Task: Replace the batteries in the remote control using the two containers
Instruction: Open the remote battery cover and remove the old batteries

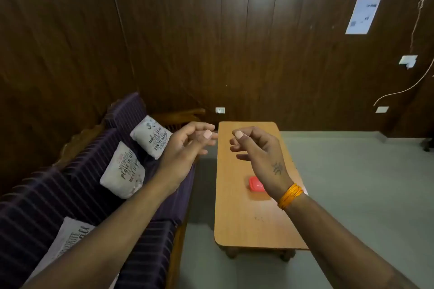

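Both hands raised over the table, holding nothing; one red container partly visible

The left hand (185, 145) and right hand (257, 148) hover apart, fingers loosely curled, thumbs forward. The red container (256, 187) lies flat near the middle of the wooden table (237, 223), its right side hidden behind the right wrist with the orange thread band (290, 195); its long axis cannot be judged. Printed cushions (122, 171) sit on the striped sofa (35, 213) to the left

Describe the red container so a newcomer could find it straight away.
Start at the wooden table right of the sofa. The red container sits near its middle, partly hidden behind the right hand wrist. It is the only red thing on the table.
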Motion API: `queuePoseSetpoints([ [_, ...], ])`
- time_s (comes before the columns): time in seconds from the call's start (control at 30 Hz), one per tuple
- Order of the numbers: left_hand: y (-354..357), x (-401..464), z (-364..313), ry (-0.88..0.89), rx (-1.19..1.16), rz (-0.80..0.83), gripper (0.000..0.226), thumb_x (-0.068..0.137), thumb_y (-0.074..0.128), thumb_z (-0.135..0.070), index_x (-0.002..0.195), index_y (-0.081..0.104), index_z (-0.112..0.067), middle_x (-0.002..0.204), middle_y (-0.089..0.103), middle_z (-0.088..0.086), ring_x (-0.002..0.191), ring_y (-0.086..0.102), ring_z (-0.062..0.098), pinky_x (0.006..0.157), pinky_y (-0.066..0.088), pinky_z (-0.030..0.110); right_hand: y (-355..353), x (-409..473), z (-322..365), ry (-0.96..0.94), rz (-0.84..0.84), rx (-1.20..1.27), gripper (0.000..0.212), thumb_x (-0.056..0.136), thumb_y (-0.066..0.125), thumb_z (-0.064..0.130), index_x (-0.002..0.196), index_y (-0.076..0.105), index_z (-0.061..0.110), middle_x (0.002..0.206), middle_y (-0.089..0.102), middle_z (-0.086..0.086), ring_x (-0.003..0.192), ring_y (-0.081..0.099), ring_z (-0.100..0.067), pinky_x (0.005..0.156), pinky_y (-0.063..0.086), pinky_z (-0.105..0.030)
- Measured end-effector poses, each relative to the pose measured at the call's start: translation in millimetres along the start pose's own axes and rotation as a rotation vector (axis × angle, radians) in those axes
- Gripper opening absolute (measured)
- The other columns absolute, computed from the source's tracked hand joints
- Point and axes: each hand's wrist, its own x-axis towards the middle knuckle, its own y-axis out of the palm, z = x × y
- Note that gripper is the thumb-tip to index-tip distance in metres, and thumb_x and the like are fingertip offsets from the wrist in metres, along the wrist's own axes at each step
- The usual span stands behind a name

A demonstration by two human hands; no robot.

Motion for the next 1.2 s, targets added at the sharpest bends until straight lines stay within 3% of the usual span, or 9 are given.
queuePoseSetpoints([
  [0.17, 7, 38, 38, -0.03, -0.018, -0.034, 0.048, 0.091, 0.063, -0.053, 0.123, 0.071, -0.018, 0.114, 0.08, 0.0, 0.109, 0.076, 0.02, 0.093, 0.062, 0.048, 3, 36, -47, 0.041, 0.02, -0.032, 0.025, 0.105, 0.061, 0.034, 0.099, 0.076, 0.014, 0.093, 0.076, 0.002, 0.092, 0.076, -0.02, 0.082, 0.067, -0.045],
  [0.47, 46, 156, 107, -0.127, -0.039, -0.043, 0.047, 0.09, 0.064, -0.052, 0.12, 0.072, -0.017, 0.113, 0.08, 0.004, 0.105, 0.077, 0.02, 0.092, 0.061, 0.051, -20, 146, -125, 0.123, 0.048, -0.02, 0.024, 0.104, 0.061, 0.034, 0.099, 0.075, 0.014, 0.094, 0.077, 0.0, 0.093, 0.076, -0.021, 0.085, 0.064, -0.056],
  [0.57, 60, 199, 129, -0.17, -0.074, -0.042, 0.04, 0.095, 0.061, -0.043, 0.119, 0.072, -0.013, 0.112, 0.08, 0.006, 0.105, 0.077, 0.023, 0.093, 0.06, 0.053, -32, 183, -146, 0.146, 0.034, -0.021, 0.022, 0.105, 0.061, 0.032, 0.1, 0.075, 0.015, 0.096, 0.077, 0.0, 0.094, 0.076, -0.021, 0.086, 0.064, -0.055],
  [0.8, 79, 280, 175, -0.222, -0.107, 0.026, 0.056, 0.083, 0.061, -0.06, 0.117, 0.072, -0.016, 0.114, 0.08, 0.007, 0.105, 0.077, 0.023, 0.09, 0.06, 0.044, -46, 255, -191, 0.218, -0.023, -0.052, 0.023, 0.106, 0.06, 0.03, 0.103, 0.073, 0.012, 0.099, 0.077, -0.004, 0.094, 0.077, -0.021, 0.087, 0.064, -0.049],
  [1.2, 62, 437, 278, -0.266, -0.136, 0.249, 0.038, 0.096, 0.06, -0.045, 0.114, 0.074, -0.014, 0.108, 0.081, -0.001, 0.102, 0.078, 0.021, 0.092, 0.062, 0.048, 17, 363, -257, 0.323, -0.347, -0.046, 0.025, 0.107, 0.06, 0.03, 0.1, 0.075, 0.011, 0.095, 0.077, -0.006, 0.092, 0.076, -0.023, 0.084, 0.063, -0.051],
])
